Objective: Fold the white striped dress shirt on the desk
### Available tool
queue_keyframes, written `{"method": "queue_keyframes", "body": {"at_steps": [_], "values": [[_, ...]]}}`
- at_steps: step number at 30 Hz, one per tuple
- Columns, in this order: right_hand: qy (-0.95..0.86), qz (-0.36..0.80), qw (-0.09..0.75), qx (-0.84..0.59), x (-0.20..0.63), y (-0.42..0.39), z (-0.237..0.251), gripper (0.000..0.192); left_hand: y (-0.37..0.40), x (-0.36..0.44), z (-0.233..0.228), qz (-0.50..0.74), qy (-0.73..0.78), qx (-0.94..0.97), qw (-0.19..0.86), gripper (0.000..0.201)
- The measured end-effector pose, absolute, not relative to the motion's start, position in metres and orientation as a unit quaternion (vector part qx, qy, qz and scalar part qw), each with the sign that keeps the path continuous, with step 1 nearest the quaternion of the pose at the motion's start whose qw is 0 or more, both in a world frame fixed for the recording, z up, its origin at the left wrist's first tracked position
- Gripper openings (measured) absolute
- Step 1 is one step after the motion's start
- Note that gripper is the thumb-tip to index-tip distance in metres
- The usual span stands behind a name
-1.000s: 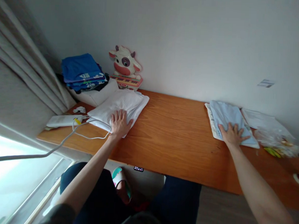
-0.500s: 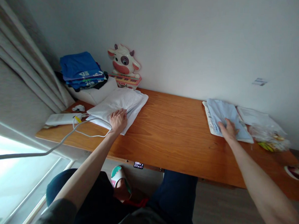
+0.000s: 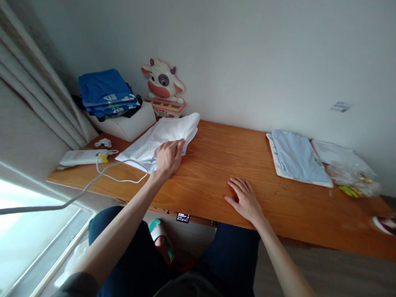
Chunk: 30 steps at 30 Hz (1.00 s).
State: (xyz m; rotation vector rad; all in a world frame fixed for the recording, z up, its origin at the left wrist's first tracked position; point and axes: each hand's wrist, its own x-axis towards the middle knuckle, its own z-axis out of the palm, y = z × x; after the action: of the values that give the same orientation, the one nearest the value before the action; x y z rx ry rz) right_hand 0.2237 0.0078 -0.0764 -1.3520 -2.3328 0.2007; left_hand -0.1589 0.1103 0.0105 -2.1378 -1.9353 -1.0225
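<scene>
While the left hand [image 3: 169, 157] pinches the white shirt [image 3: 162, 138] near the tabletop's [image 3: 213, 166] left end, the spread right hand [image 3: 244, 199] lies flat mid-tabletop; best lift the fabric evenly, clear of the cable [image 3: 118, 178].

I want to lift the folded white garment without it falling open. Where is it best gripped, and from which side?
Probably the near right edge of the white garment, where the left hand already pinches the layers. That edge faces bare table; a white box crowds the far left side and a white cable loops by the near left corner.
</scene>
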Motion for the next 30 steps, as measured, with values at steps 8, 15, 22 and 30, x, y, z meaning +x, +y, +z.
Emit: {"method": "queue_keyframes", "body": {"at_steps": [8, 15, 22, 30], "values": [[-0.85, 0.052, 0.21, -0.481, 0.227, 0.005, -0.081, 0.064, 0.069, -0.17, -0.068, -0.273, -0.645, -0.713, 0.039, 0.071], [-0.847, 0.048, 0.211, -0.486, 0.226, 0.006, -0.08, 0.062, 0.098, -0.231, -0.077, -0.266, -0.673, -0.689, 0.044, 0.058], [-0.843, 0.068, 0.221, -0.486, 0.224, 0.005, -0.077, 0.062, 0.136, -0.276, -0.069, -0.257, -0.703, -0.663, -0.014, 0.053], [-0.838, 0.078, 0.228, -0.49, 0.223, 0.002, -0.075, 0.061, 0.114, -0.277, -0.064, -0.424, -0.703, -0.559, -0.12, 0.06]]}}
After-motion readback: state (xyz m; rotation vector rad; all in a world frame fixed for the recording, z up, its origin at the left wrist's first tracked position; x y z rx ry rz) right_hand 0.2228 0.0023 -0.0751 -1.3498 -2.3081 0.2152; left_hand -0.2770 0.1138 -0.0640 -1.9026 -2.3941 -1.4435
